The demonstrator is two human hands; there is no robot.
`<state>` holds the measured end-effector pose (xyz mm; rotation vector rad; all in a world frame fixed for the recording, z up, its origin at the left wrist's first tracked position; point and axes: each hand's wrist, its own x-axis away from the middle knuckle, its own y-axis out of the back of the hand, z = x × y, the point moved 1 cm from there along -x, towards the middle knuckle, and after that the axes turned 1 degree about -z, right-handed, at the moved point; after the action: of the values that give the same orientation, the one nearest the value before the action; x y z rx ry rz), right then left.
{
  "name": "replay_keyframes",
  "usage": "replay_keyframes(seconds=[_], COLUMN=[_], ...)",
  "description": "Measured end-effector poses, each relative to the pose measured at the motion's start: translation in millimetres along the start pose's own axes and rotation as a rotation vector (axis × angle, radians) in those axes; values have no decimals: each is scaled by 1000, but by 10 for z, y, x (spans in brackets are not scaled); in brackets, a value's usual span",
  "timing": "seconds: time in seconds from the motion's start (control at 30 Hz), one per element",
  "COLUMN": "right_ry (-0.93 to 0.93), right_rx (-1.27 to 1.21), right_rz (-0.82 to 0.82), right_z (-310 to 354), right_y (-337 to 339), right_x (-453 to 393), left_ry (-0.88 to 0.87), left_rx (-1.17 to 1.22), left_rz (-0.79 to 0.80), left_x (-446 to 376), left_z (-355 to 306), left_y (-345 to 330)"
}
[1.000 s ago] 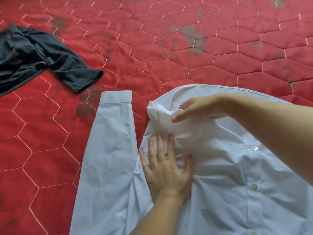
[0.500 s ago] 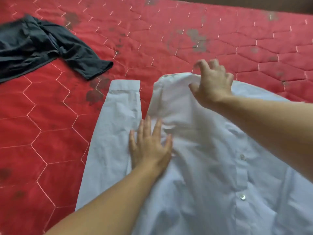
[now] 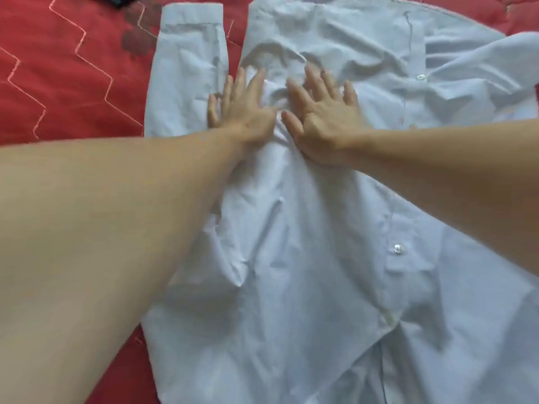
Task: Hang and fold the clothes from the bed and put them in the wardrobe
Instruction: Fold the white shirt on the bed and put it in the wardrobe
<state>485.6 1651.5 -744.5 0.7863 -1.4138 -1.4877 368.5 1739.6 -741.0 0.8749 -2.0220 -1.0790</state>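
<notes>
The red quilted bed (image 3: 67, 83) carried a pale shirt (image 3: 291, 258). Left hand (image 3: 248, 112) and right hand (image 3: 323, 118) pressed it flat, fingers spread and grasping nothing. Best was to stroke the creases toward 12 o'clock.

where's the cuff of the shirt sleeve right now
In the head view the cuff lies flat on the red quilt at top centre-left, beyond the left hand, which presses on the light blue shirt.

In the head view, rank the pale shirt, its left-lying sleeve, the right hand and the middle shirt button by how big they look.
1. pale shirt
2. sleeve
3. right hand, though nearness to the camera may enlarge it
4. button
</notes>
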Motion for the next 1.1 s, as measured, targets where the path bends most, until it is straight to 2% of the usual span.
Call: replay_keyframes(seconds=[0.17, 0.33, 0.47, 0.53, 0.63, 0.8, 0.97, 1.03, 1.1], right_ry=[80, 97, 99, 57, -51, 24, 8, 53, 112], right_rx=[-91, -153, -89, -111, -181, -144, -168, -157, -105], right_rz=[-19, -54, -42, -64, -43, 183, 66, 76, 114], right_z=[233, 149, -38, -81, -107, -85, -166, -184, -206], right_y=[-170, -78, -64, -47, -34, -144, -119, -120, -117], right_x=[1410, 2450, 3416, 3869, 4439, 5259, 5207, 5161, 5183], left_ry=[-254, -535, -696, -657, -548, -476, -381, -375, -359], left_rx=[0, 44, 43, 50, -71, -285, -141, -131, -180], left_rz=[-135, -154, -68, 25, 189, 384, 243, 168, 173], left_x=[1387, 2570, 3378, 3730, 4166, 4654, 4708, 4678, 4673], left_z=[321, 94, 55, 108, 213, 195, 116, 90, 64], left_y=[-157, -358, -500, -533, -554, -594, -628, -602, -546])
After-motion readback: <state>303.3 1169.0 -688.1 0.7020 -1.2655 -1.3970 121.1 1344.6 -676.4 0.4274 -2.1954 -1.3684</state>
